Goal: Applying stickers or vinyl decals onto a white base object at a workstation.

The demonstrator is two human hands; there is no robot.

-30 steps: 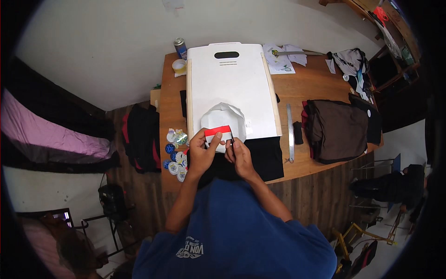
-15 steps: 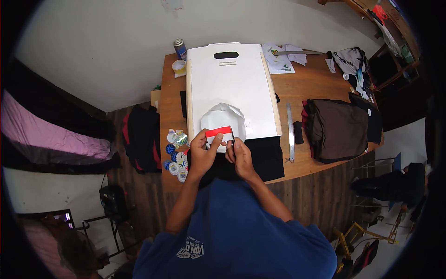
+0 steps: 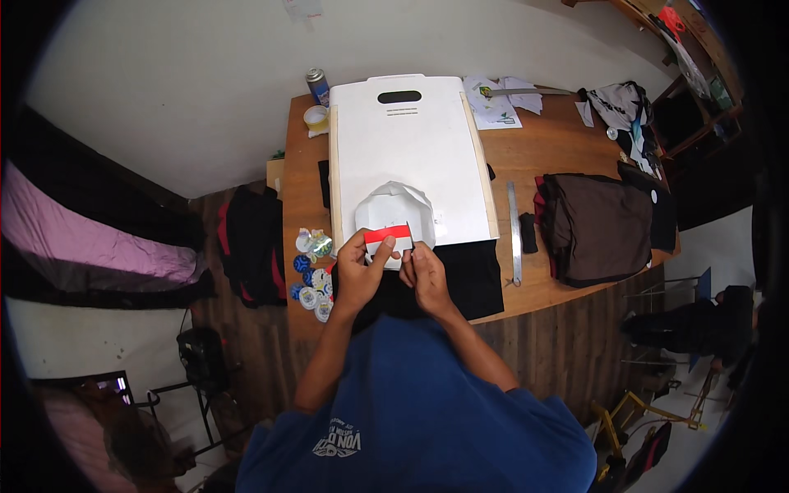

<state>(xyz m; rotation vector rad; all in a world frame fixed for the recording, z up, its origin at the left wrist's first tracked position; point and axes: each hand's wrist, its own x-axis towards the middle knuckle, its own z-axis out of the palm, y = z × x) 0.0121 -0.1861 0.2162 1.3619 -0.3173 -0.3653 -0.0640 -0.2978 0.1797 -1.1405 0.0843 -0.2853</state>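
The right hand's (image 3: 427, 275) grip closed on a slim dark tool (image 3: 409, 236); the left hand (image 3: 355, 273) pinched a flat red-and-white rectangular piece (image 3: 386, 232), seemingly light, pliable, best held by its edges, above a white faceted bowl (image 3: 424, 215) toward the desk's (image 3: 546, 297) near edge.

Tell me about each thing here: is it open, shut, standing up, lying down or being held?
Red-and-white piece, held in the left hand.
Slim dark tool, in the right hand; open or shut unclear.
White dish, open-topped.
White board, lying down.
Metal ruler, lying on the table.
Tall can, standing upright.
Brown cloth, folded.
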